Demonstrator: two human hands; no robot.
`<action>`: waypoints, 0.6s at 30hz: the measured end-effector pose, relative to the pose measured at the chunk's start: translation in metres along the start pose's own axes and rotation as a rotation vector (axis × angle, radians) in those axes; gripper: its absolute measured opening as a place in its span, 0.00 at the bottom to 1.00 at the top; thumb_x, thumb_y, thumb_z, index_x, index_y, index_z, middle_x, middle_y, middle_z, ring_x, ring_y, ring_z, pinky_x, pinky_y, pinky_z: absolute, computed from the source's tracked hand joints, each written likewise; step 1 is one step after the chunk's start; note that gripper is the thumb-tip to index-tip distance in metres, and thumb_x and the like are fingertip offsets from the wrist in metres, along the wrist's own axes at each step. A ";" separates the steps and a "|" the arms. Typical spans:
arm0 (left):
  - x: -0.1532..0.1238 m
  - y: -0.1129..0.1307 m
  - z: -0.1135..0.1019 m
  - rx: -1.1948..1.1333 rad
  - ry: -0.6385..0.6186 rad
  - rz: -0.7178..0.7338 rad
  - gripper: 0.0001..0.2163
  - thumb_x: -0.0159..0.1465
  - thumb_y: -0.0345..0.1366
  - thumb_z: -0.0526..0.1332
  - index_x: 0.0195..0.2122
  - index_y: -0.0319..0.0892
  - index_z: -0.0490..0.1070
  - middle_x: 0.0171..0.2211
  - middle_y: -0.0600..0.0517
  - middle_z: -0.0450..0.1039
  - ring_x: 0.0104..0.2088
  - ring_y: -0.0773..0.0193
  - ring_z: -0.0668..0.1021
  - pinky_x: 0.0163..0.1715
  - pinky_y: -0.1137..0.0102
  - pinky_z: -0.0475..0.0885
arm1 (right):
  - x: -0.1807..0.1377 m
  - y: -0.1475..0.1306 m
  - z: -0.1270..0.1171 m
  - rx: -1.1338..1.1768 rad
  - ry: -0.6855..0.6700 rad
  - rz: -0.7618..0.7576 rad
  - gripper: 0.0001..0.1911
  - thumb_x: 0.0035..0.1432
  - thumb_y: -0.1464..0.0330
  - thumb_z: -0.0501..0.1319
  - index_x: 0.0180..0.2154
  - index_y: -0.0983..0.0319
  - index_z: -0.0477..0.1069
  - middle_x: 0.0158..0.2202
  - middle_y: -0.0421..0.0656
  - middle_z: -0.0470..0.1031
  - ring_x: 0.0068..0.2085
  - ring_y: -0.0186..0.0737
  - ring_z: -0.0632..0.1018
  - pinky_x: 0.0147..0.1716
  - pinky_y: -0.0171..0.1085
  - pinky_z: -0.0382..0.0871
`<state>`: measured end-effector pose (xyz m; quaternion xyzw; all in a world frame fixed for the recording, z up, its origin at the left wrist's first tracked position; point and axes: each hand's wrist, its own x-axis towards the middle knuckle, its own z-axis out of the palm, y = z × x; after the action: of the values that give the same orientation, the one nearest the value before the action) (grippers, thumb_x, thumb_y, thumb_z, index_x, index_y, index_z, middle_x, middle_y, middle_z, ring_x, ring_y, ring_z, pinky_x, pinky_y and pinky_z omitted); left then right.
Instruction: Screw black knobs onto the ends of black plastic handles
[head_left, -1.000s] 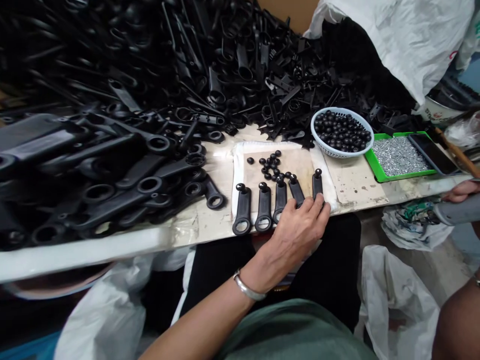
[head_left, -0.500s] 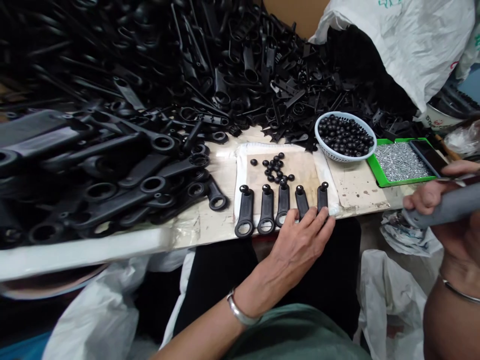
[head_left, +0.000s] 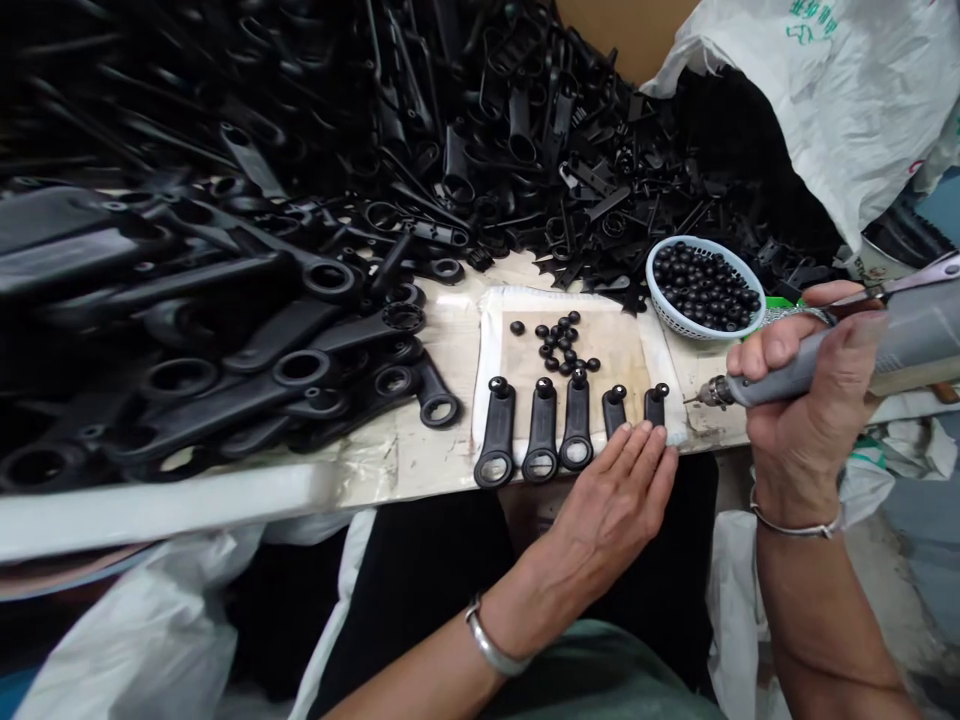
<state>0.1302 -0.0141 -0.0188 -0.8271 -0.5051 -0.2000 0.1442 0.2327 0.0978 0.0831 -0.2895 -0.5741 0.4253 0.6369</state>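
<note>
Several black plastic crank handles (head_left: 541,425), each with a ring at the near end and a small ball knob at the far end, lie in a row on a white-edged pad (head_left: 615,345). My left hand (head_left: 611,505) rests flat over the near ends of the two rightmost handles, fingers stretched out, hiding their rings. In my right hand (head_left: 802,420) is a grey power screwdriver (head_left: 907,325), fingers wrapped round its body. Its thin bit points left, just right of the rightmost handle's knob. Several loose black balls (head_left: 559,345) lie behind the row.
A pale blue basket (head_left: 656,308) full of black balls stands right of the pad. A green tray (head_left: 780,303) of screws is mostly hidden behind my right hand. Black handles (head_left: 300,370) are heaped at left and back. A white bag (head_left: 862,110) hangs at upper right.
My right hand has brought the screwdriver in from the right edge, leftward to beside the row, now covering much of the green tray. My left hand stays on the handles, slightly nearer me.
</note>
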 end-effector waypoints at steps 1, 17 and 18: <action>0.000 0.000 -0.001 -0.008 0.008 -0.006 0.16 0.68 0.28 0.56 0.57 0.32 0.68 0.58 0.40 0.71 0.59 0.52 0.73 0.61 0.60 0.69 | 0.001 0.002 0.003 -0.023 0.007 -0.022 0.17 0.54 0.50 0.68 0.35 0.53 0.67 0.20 0.32 0.58 0.19 0.34 0.64 0.20 0.38 0.65; 0.001 0.000 -0.004 -0.059 -0.036 -0.011 0.20 0.65 0.25 0.56 0.58 0.28 0.67 0.59 0.35 0.68 0.60 0.49 0.72 0.61 0.59 0.68 | 0.005 0.021 0.016 -0.087 -0.054 -0.003 0.17 0.55 0.49 0.66 0.35 0.51 0.63 0.19 0.30 0.55 0.17 0.35 0.61 0.19 0.38 0.62; 0.001 0.000 -0.004 -0.061 -0.041 -0.009 0.20 0.65 0.25 0.56 0.58 0.28 0.67 0.60 0.35 0.68 0.60 0.48 0.72 0.62 0.59 0.68 | 0.005 0.021 0.016 -0.064 -0.044 0.000 0.17 0.54 0.51 0.67 0.35 0.51 0.64 0.18 0.30 0.55 0.17 0.34 0.61 0.19 0.38 0.62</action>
<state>0.1302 -0.0148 -0.0148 -0.8326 -0.5055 -0.1990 0.1077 0.2126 0.1098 0.0704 -0.3006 -0.6013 0.4130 0.6144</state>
